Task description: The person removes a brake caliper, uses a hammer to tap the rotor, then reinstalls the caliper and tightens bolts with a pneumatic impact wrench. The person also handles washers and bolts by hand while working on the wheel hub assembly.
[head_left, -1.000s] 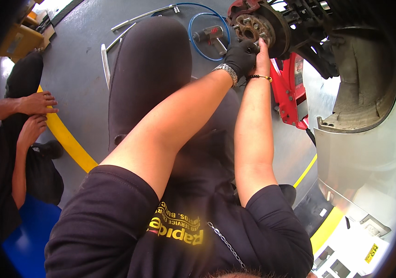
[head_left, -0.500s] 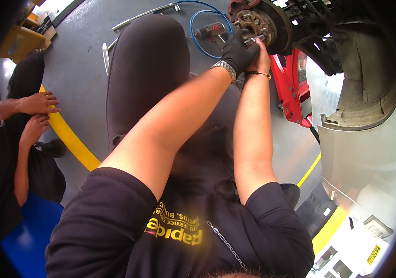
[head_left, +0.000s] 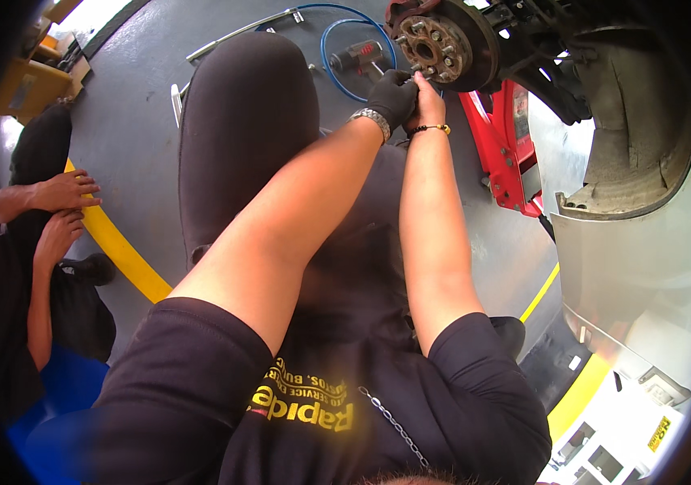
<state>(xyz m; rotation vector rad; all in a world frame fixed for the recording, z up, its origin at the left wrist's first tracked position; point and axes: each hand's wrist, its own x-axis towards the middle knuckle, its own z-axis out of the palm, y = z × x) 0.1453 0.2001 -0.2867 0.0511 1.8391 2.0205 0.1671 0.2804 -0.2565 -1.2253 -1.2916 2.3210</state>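
Note:
My left hand [head_left: 394, 99], in a black glove, and my bare right hand [head_left: 426, 101] are closed together just below the rusty wheel hub [head_left: 423, 50] with its several studs. Between their fingertips is a small metal piece [head_left: 412, 78], mostly hidden, so I cannot make out its kind. The brake disc [head_left: 481, 56] sits behind the hub, with a red caliper [head_left: 408, 10] at its top. On the floor to the left of the hub lie a pneumatic impact gun [head_left: 353, 55] and a looped blue hose [head_left: 327, 36].
A metal bar [head_left: 240, 34] lies beyond my knee [head_left: 248, 129]. A red jack [head_left: 507, 162] stands below the hub, beside the car's wheel arch [head_left: 628, 153]. At left, a co-worker's hands [head_left: 58, 194] rest near a yellow floor line [head_left: 123, 250]. Brown boxes [head_left: 30, 81] sit behind.
Both my hands have moved slightly left and back from the hub, uncovering its lower studs. The metal piece that showed at the studs half a second ago is now mostly covered by my fingers.

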